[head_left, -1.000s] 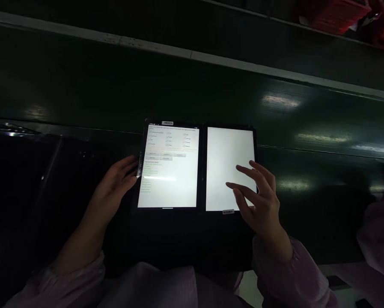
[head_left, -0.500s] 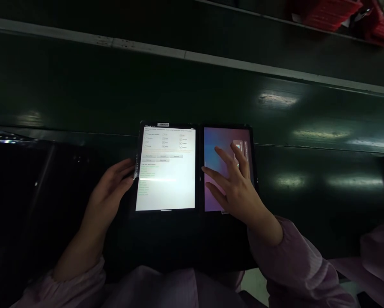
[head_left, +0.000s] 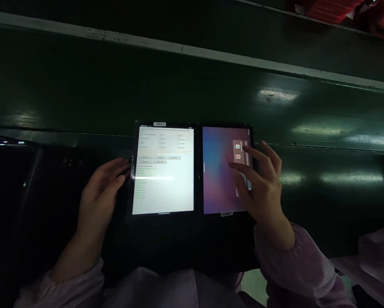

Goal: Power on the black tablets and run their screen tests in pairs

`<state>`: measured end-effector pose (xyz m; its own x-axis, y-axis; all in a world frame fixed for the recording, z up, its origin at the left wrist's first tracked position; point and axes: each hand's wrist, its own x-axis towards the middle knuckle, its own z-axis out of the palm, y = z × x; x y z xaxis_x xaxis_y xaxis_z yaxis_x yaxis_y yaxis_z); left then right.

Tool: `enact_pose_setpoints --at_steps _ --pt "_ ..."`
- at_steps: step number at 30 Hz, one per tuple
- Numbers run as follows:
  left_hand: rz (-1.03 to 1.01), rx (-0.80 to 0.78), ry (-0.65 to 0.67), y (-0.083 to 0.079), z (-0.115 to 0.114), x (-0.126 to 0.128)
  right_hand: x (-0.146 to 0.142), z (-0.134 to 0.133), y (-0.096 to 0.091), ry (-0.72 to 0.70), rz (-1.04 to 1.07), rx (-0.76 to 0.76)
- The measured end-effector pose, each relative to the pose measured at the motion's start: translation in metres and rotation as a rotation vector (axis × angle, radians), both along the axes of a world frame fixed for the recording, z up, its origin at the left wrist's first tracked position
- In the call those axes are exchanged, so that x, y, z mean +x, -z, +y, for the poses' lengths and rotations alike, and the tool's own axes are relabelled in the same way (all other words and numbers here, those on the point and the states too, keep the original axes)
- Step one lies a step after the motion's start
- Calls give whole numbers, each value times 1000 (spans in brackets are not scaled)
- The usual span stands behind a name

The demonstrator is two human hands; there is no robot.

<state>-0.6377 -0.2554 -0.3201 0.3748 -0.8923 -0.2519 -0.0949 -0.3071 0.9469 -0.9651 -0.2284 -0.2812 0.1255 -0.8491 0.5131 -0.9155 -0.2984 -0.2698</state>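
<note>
Two lit tablets lie side by side on a dark green bench. The left tablet [head_left: 163, 171] shows a white page with checkboxes and green text lines. The right tablet [head_left: 220, 171] shows a purple-blue screen with a small pop-up panel holding a red button near its right edge. My left hand [head_left: 100, 192] rests against the left tablet's left edge, fingers loosely curled on it. My right hand [head_left: 262, 179] hovers over the right tablet's right side, fingers spread, fingertips close to the pop-up panel.
The dark green bench surface [head_left: 82, 94] stretches away, crossed by a pale rail [head_left: 179, 49]. Red crates [head_left: 339, 10] stand at the far right top. Another person's pink sleeve [head_left: 376, 252] shows at the right edge.
The right tablet's screen went from blank white to purple-blue with a pop-up. My right hand moved up across it, then back to its right edge. My left hand stayed on the left tablet.
</note>
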Motion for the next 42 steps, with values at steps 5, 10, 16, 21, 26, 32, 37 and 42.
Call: enact_pose_setpoints --at_steps 5,10,16,21,26,32,37,42 --pt "-32 32 -33 -5 -3 -5 26 -7 8 -187 77 95" --pt "-4 47 -56 -8 -6 -8 26 -8 9 -228 99 126" --pt "-5 72 -77 -13 -9 -11 -3 -8 0 -15 61 -26" --pt "-66 36 -50 -11 -8 -9 0 -6 -3 -56 64 -17" --pt "-74 27 -25 -7 -7 -8 21 -8 3 -203 106 87" --pt "-92 39 -17 -8 -6 -6 26 -9 7 -215 129 126" --pt "-93 36 -13 -9 -5 -7 16 -7 5 -146 101 103" --pt "-93 42 -9 -8 -6 -7 14 -7 6 -137 82 103"
